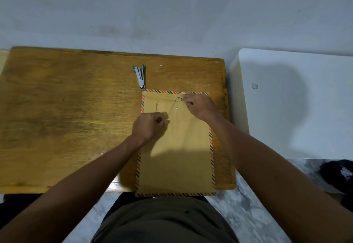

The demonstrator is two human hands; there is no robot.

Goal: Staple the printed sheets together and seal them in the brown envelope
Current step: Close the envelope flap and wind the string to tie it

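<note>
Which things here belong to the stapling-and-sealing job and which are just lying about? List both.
Belonging to the job:
- brown envelope, flat on the wooden table
- closure string, pinched by left hand and right hand
- stapler, beyond the envelope

Lying about:
- white surface beside the table
- dark object on the floor, too unclear to name

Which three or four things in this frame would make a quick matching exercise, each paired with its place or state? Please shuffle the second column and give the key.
Column one:
1. stapler
2. brown envelope
3. left hand
4. right hand

Column two:
A. near the upper button of the closure, at the envelope's top
B. lies flat, its near edge hanging over the wooden table
C. lies untouched just beyond the envelope's far left corner
D. pinches the string, pulled out to the left

Pairs: 1-C, 2-B, 3-D, 4-A
</note>
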